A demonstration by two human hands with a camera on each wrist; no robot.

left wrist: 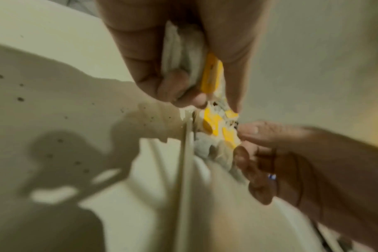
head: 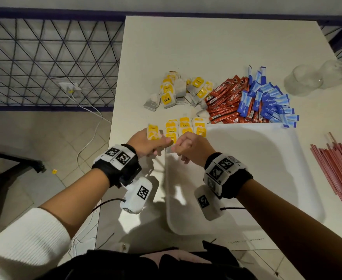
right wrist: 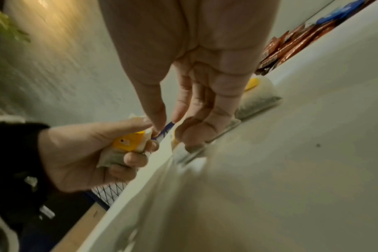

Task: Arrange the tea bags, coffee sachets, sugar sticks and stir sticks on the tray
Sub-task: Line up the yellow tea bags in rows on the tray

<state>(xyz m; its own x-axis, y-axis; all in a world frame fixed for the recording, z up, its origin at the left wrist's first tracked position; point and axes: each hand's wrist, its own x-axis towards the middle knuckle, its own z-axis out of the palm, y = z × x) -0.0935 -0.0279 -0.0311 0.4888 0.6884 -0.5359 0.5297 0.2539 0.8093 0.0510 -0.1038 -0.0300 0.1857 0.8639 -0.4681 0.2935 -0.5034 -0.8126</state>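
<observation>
Over the far left corner of the white tray [head: 267, 178] my two hands meet. My left hand [head: 146, 143] has its fingers [left wrist: 179, 88] curled round a small bunch of yellow-tagged tea bags [left wrist: 205, 71]. My right hand [head: 192, 147] pinches one tea bag [left wrist: 218, 136] between thumb and forefinger, right against the left hand's bunch; its other fingers hang loosely curled. Just beyond the hands I see rows of tea bags [head: 184, 127] lying flat along the tray's far edge. Farther back on the tabletop [head: 216, 47] lies a loose heap of tea bags [head: 178, 88], beside it red Nescafe coffee sachets [head: 226, 102] and blue sugar sticks [head: 271, 100], the two piles overlapping. Pink stir sticks [head: 335, 170] lie right of the tray, apart from it. Two clear glasses [head: 315, 77] stand at the far right.
</observation>
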